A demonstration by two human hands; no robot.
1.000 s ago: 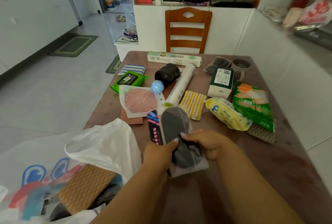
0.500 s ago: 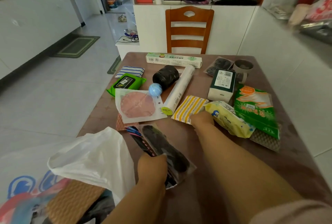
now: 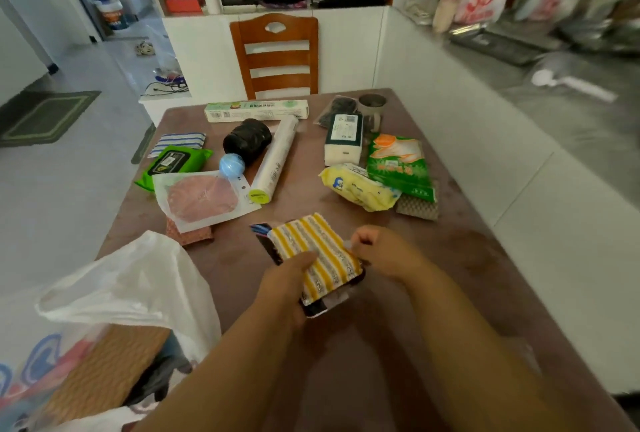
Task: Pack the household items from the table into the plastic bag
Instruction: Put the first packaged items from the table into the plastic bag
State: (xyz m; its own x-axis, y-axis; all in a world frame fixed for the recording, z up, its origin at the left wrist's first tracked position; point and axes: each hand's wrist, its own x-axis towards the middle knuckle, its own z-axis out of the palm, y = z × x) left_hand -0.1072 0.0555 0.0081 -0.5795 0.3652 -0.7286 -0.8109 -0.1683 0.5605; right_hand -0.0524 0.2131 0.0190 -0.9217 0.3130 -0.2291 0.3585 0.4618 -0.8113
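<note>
My left hand [image 3: 289,284] grips a dark packet [image 3: 313,308] with a yellow striped cloth [image 3: 317,251] lying on top of it, thumb pressed on the cloth. My right hand [image 3: 384,251] pinches the cloth's right edge. The white plastic bag [image 3: 128,286] stands open at the lower left, with a brown woven pad [image 3: 107,369] and other items inside. Farther back on the brown table [image 3: 485,258] lie a pink pad in a clear packet [image 3: 204,197], a yellow packet [image 3: 358,187], a green glove packet [image 3: 398,166], a white roll [image 3: 275,161] and a black roll [image 3: 247,140].
A green wipes pack [image 3: 173,163], a blue ball [image 3: 232,165], a long box [image 3: 256,110], a dark-labelled white box [image 3: 344,138] and a mug [image 3: 372,107] also lie on the table. A wooden chair [image 3: 277,53] stands at the far edge. A white wall borders the right side.
My right hand has picked the yellow striped cloth off the table and brought it onto the dark packet in my left hand. The view has swung a little to the right.
</note>
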